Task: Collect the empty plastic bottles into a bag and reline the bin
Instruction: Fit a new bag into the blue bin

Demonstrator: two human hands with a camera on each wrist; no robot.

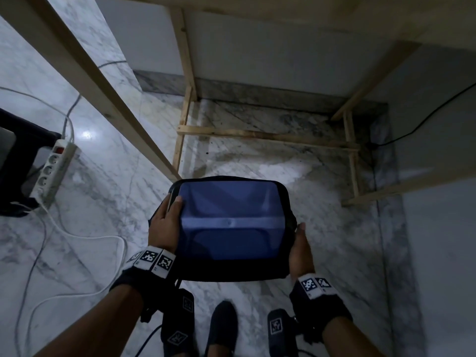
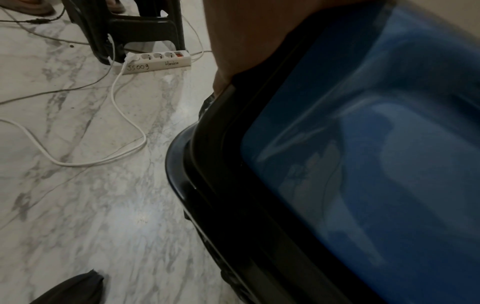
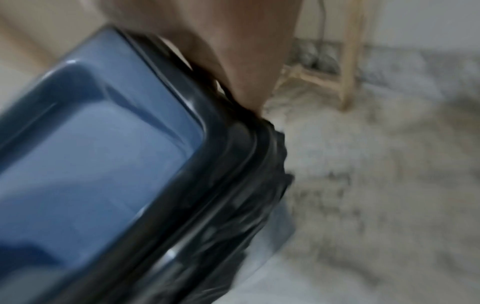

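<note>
I hold a blue bin (image 1: 226, 197) above the marble floor, its opening towards me, and nothing shows inside it. Black plastic (image 3: 246, 185) is wrapped over its rim and down the outside, crinkled at the corner. My left hand (image 1: 167, 222) grips the left rim, thumb hooked over the inner edge and fingers outside. My right hand (image 1: 300, 248) lies flat against the right side, thumb straight along the plastic. The left wrist view shows the bin (image 2: 389, 144) under that hand (image 2: 246, 41). The right wrist view is blurred, with the bin (image 3: 91, 154) under the right hand (image 3: 233, 51). No bottles are in view.
A bare wooden table frame (image 1: 257, 136) stands ahead against the wall. A white power strip (image 1: 51, 173) and loose white cable (image 1: 85, 238) lie on the floor at left, beside a black stool (image 2: 135, 26). My shoe (image 1: 221, 328) is below the bin.
</note>
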